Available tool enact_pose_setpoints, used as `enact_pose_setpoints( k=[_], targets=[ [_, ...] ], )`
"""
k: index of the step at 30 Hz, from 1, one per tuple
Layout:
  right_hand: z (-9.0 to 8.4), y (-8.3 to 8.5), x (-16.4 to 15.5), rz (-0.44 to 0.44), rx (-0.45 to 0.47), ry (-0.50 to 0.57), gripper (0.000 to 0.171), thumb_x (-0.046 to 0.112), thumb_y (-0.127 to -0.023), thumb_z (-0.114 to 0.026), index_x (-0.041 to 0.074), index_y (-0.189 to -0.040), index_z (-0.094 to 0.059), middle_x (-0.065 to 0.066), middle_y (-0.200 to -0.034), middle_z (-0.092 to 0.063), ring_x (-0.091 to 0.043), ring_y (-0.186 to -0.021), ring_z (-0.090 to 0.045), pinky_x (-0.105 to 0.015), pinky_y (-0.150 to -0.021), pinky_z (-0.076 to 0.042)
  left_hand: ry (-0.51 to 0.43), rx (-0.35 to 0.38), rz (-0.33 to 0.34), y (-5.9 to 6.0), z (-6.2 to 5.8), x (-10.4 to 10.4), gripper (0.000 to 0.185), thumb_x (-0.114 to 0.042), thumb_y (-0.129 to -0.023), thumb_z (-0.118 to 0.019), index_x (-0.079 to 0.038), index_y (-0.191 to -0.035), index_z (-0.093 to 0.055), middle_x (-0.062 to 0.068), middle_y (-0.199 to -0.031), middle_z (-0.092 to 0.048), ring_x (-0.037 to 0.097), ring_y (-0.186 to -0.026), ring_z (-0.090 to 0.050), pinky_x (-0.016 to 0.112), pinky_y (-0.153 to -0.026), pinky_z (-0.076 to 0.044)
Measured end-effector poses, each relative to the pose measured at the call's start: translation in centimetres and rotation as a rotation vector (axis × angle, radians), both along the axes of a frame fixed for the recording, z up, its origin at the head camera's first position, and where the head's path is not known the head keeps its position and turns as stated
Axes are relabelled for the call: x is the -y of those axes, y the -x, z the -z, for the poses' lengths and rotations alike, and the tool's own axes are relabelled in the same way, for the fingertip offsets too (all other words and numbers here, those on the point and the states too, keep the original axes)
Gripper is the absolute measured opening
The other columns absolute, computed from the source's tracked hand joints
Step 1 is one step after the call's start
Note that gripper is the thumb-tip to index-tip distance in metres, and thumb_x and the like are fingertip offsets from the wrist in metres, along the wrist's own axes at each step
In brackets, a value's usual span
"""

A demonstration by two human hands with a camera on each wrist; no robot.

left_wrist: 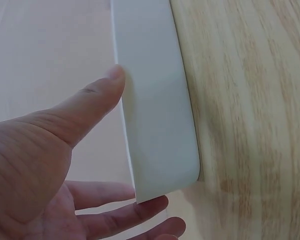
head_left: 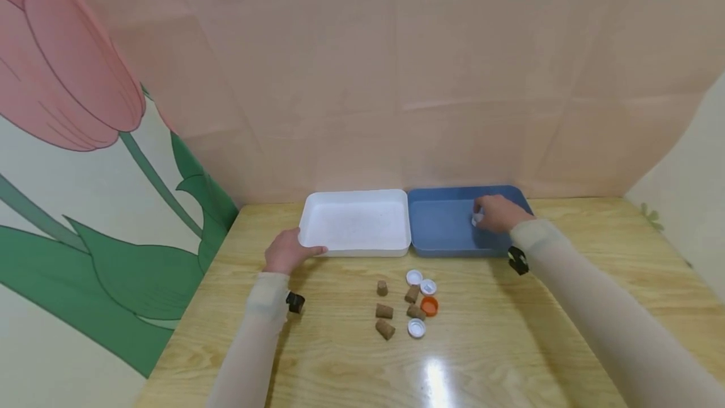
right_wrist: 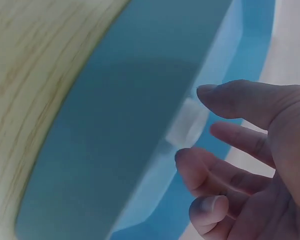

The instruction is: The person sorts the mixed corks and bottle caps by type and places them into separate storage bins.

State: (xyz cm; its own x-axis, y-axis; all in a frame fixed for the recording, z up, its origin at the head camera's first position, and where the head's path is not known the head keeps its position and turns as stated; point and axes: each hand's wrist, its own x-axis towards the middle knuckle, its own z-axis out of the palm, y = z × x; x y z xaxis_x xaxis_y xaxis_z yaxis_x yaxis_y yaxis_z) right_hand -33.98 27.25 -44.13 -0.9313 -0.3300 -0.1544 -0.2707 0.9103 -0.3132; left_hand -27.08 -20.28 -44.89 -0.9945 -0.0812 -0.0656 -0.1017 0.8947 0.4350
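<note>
Over the blue tray (head_left: 444,244) my right hand (head_left: 501,214) holds a white bottle cap (right_wrist: 188,122) between thumb and fingers. The tray's front wall partly hides the cap in the right wrist view; whether it touches the tray floor, I cannot tell. My left hand (head_left: 287,250) rests at the front left corner of the white tray (head_left: 354,252). Its thumb (left_wrist: 97,102) lies against the front rim, and the other fingers spread loosely around the corner. The white tray's inside shows no objects.
Several brown corks (head_left: 384,311) lie scattered on the wooden table (head_left: 328,351). Beside them are three white caps (head_left: 416,328) and an orange cap (head_left: 429,306). Both trays stand side by side near the pinkish covered wall (head_left: 340,112).
</note>
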Motion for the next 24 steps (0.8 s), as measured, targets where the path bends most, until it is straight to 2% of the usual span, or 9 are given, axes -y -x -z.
enact_pose_setpoints(
  k=[6,8,11,17,20,24],
  targets=[
    [-0.6,-1.7,1.1,-0.047,-0.13,0.043,0.042,0.013,-0.092,-0.065,-0.004,-0.13,-0.057,-0.027,-0.12,-0.062,-0.041,-0.106,-0.061,-0.055,-0.083,-0.05,0.004,0.003,-0.005,-0.3,-0.3,-0.2,0.075,-0.056,-0.076,-0.081,-0.003,-0.126,-0.064,0.013,-0.117,-0.069,0.026,-0.093,-0.062,0.043,-0.073,-0.048],
    [-1.2,-2.6,1.7,-0.06,-0.179,0.057,0.046,0.012,-0.09,-0.067,-0.003,-0.132,-0.055,-0.027,-0.118,-0.062,-0.04,-0.102,-0.062,-0.054,-0.082,-0.051,0.006,0.006,-0.009,-0.2,-0.4,-0.2,0.08,-0.057,-0.076,-0.081,-0.002,-0.131,-0.061,0.015,-0.124,-0.067,0.028,-0.099,-0.063,0.045,-0.077,-0.049],
    [-2.1,-4.3,3.0,-0.082,-0.225,0.072,0.049,0.013,-0.088,-0.071,-0.002,-0.132,-0.055,-0.023,-0.111,-0.064,-0.035,-0.094,-0.064,-0.051,-0.076,-0.052,0.009,0.011,-0.013,-0.1,-0.3,-0.2,0.081,-0.058,-0.076,-0.081,-0.002,-0.132,-0.061,0.015,-0.124,-0.067,0.028,-0.099,-0.062,0.045,-0.079,-0.048],
    [-2.5,-7.8,5.6,-0.156,-0.253,0.109,0.036,0.012,-0.086,-0.076,0.004,-0.118,-0.064,-0.01,-0.095,-0.066,-0.022,-0.08,-0.062,-0.039,-0.065,-0.051,0.016,0.011,-0.01,0.1,-0.4,-0.1,0.073,-0.058,-0.074,-0.082,-0.003,-0.12,-0.067,0.011,-0.109,-0.07,0.024,-0.083,-0.059,0.038,-0.067,-0.045],
    [-2.0,-9.1,6.4,-0.189,-0.243,0.117,0.029,0.011,-0.084,-0.079,0.007,-0.111,-0.068,-0.003,-0.088,-0.064,-0.015,-0.075,-0.058,-0.034,-0.061,-0.049,0.015,0.021,-0.008,0.2,-0.4,-0.1,0.075,-0.058,-0.074,-0.081,-0.003,-0.123,-0.065,0.013,-0.111,-0.07,0.025,-0.085,-0.06,0.039,-0.069,-0.046],
    [-1.1,-10.5,7.2,-0.245,-0.231,0.125,0.023,0.008,-0.082,-0.079,0.007,-0.104,-0.07,0.002,-0.083,-0.062,-0.013,-0.075,-0.057,-0.032,-0.064,-0.049,0.019,0.032,-0.013,0.1,-0.5,-0.2,0.08,-0.059,-0.075,-0.081,-0.002,-0.129,-0.063,0.014,-0.119,-0.068,0.027,-0.091,-0.061,0.043,-0.075,-0.048]
  ],
)
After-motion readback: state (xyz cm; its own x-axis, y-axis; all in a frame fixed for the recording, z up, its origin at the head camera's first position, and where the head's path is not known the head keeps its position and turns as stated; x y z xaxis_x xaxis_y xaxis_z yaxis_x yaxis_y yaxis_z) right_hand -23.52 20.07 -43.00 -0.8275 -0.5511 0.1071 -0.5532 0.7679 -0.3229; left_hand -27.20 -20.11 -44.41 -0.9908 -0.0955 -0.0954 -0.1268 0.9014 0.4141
